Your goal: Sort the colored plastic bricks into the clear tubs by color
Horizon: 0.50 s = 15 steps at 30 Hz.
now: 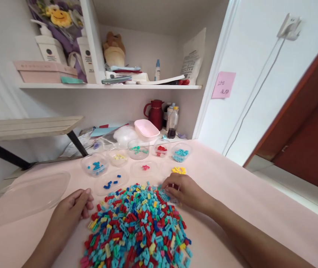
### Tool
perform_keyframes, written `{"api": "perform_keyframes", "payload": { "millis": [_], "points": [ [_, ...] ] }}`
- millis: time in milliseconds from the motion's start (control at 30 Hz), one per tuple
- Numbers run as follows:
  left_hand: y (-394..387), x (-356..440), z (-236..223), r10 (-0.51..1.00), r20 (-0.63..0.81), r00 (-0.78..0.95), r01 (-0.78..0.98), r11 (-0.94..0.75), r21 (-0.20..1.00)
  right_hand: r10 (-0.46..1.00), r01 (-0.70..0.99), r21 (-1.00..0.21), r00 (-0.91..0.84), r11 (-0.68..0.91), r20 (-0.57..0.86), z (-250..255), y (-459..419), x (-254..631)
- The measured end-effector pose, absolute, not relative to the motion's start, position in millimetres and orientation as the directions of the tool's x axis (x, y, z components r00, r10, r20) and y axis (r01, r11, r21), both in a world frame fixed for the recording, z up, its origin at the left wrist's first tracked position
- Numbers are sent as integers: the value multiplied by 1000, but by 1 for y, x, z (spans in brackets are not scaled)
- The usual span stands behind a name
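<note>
A large heap of small toy bricks [139,223] in turquoise, red, yellow, green and dark blue lies on the pink tabletop. At its far right edge is my right hand [182,188], fingers bent and fingertips down among the bricks. Whatever those fingertips pinch is too small to make out. My left hand [76,204] rests beside the heap's left side, loosely closed with the thumb over the curled fingers, and no brick shows in it. Closest to the right hand is a group of yellow bricks [178,170] on a clear lid.
Behind the heap stand clear tubs with light blue bricks [181,155], red bricks [161,150], green bricks [138,149] and blue bricks [96,167]. A clear lid [98,185] carries dark blue bricks. Farther back are a pink basin [147,129] and a red jug [156,115].
</note>
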<state>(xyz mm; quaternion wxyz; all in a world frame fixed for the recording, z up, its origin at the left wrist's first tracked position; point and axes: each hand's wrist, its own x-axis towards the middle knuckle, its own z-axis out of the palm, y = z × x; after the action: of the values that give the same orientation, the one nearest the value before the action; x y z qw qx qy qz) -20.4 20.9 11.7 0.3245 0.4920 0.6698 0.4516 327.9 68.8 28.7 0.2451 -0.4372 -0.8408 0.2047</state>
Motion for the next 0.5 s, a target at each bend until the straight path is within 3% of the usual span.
{"api": "perform_keyframes", "payload": {
  "millis": [267,500],
  "points": [
    [23,-22,10,951,5,-309,354,110,929,725,551,-520,-654,653,217,33,59,327],
    [22,-20,11,949,9,-316,327,100,940,725,575,-489,-660,656,196,25,61,326]
  ]
}}
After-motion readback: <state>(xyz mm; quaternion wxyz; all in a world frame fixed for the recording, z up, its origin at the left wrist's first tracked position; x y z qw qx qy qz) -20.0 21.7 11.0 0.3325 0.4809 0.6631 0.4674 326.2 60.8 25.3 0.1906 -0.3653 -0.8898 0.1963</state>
